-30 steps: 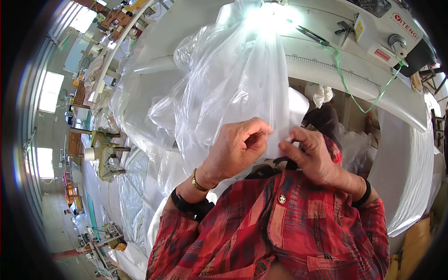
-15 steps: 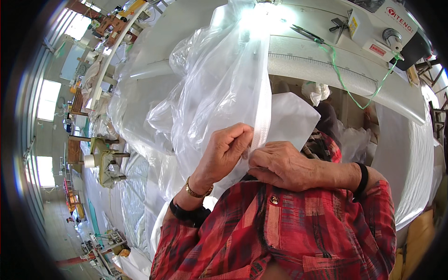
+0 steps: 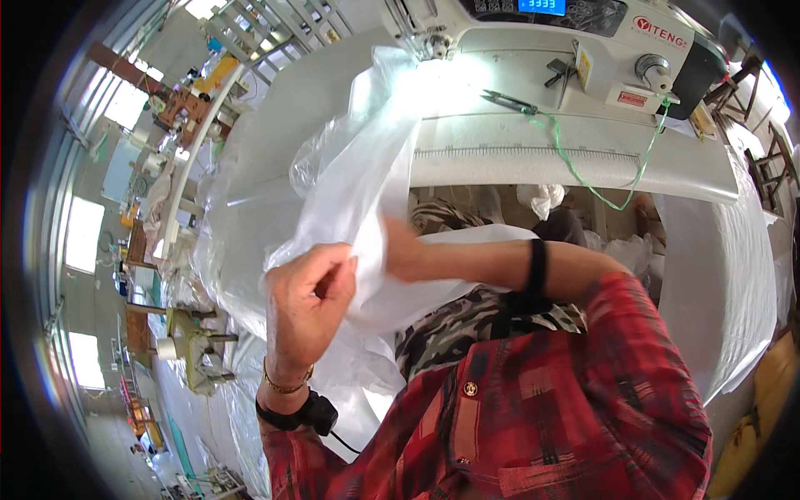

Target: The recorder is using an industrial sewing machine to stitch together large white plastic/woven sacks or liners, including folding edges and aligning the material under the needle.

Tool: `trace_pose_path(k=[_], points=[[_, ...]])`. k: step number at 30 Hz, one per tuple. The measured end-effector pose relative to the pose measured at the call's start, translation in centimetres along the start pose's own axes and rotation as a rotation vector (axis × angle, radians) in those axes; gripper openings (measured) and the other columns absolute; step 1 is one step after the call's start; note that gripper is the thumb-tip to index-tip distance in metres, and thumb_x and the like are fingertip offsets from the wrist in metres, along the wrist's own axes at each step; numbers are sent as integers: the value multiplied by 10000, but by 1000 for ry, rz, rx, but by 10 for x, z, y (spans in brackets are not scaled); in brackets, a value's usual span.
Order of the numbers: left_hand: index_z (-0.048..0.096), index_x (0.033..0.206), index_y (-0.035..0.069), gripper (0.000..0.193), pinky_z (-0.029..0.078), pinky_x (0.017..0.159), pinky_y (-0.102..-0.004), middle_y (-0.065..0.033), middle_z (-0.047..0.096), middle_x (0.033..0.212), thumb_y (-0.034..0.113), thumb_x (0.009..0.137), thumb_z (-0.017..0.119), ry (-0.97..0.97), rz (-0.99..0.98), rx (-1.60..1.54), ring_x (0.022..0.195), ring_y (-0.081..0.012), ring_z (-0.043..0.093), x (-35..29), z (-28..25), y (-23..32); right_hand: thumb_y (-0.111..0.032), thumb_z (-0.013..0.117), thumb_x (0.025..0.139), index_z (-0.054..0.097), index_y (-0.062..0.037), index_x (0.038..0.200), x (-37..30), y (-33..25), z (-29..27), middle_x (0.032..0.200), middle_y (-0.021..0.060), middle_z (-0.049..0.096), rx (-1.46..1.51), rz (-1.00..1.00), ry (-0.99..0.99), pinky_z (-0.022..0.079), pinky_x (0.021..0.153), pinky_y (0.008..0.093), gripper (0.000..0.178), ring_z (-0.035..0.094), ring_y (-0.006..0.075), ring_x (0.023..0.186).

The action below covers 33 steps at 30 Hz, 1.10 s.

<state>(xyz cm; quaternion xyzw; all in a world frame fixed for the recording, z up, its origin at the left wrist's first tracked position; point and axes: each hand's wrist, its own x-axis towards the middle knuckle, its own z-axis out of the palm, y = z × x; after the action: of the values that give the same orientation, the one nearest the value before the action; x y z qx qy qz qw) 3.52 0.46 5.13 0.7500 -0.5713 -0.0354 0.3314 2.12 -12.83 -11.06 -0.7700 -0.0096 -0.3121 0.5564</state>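
Observation:
A length of translucent white plastic sheet [image 3: 354, 187] runs from under the lit head of a sewing machine [image 3: 450, 33] down toward my lap. My left hand [image 3: 310, 292] is closed, thumb against the fingers, pinching the sheet's edge. Just right of it my right hand [image 3: 406, 250] is against the sheet, smeared by motion, so its fingers do not show clearly. Part of the sheet hangs below and behind my right forearm.
Dark thread snips [image 3: 510, 102] lie on the machine table, with a green cord [image 3: 562, 158] looping from the machine over the ruler-marked front edge [image 3: 533, 154]. More clear plastic [image 3: 229, 242] heaps at the left. A white plastic stack [image 3: 721, 275] hangs at the right.
Both hands have moved left, carrying the sheet's lower part along and apart from my shirt. My left hand turned over; the right swung in behind the sheet. My view has shifted, showing more of the machine.

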Motion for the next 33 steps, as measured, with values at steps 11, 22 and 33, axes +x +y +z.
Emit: trace_pose_path(k=[11,22,33], points=[[574,924,36,97,464,554,-425,-139,573,734,58,836,609,-288,172,97,634,-347,594,-56,75,-44,-207,609,856,685,-50,991,-40,20,-15,1156,183,620,-282,-507,-249,450,936,427,220,580,348,1060],[578,967,-8,137,470,552,-391,-115,562,740,9,834,601,-53,177,-44,644,-305,598,-80,122,-60,-201,677,843,611,-47,1105,7,-24,-126,1062,100,606,-958,-284,-400,407,981,428,311,554,279,1068],[601,948,7,134,464,515,-371,-98,569,712,6,819,635,-65,92,73,602,-278,595,-77,102,-44,-55,546,816,650,-56,1076,73,-29,-138,1061,119,641,-868,-355,-428,505,854,396,279,615,300,981]])
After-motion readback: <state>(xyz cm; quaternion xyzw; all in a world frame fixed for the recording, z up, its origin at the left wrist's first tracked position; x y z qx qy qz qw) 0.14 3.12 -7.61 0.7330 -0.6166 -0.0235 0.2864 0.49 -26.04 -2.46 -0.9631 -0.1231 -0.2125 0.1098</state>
